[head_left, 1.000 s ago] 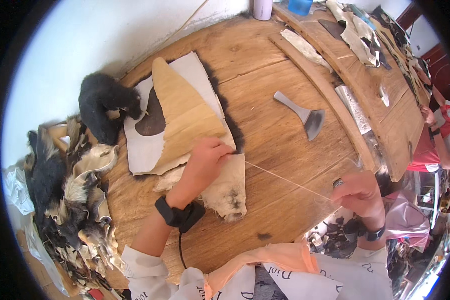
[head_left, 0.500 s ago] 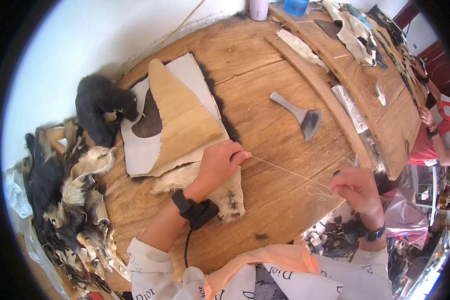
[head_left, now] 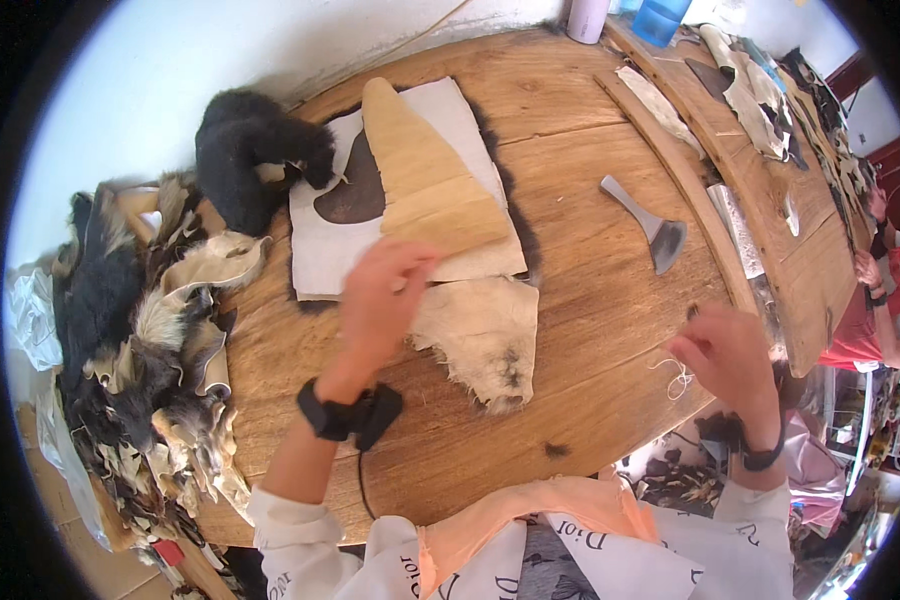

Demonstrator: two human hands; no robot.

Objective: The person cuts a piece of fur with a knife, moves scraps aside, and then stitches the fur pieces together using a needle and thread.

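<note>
A: Head view, landmark tan sheet (head_left: 435, 180). Hands?

B: Left hand (head_left: 382, 300): reaching over the tan sheet's lower edge, fingers curling; whether they are gripping anything, cannot tell. Right hand (head_left: 727, 350): hanging well below and right of the tan sheet, fingers curling inward.

A: Other items?

B: White thread (head_left: 682, 378): dangling in loops beside the right fingertips, below and right of the tan sheet; cannot tell if pinched. Pale hide piece (head_left: 478, 330): lying below the tan sheet. Broad-bladed knife (head_left: 652, 232): lying to its right.

A: Hazards?

B: Thread: possibly knotting, its loops hanging slack. Tan sheet: possibly shifting, if the left hand is brushing its edge. Knife: possibly nicking the right hand, should that be sweeping across the bare blade.
</note>
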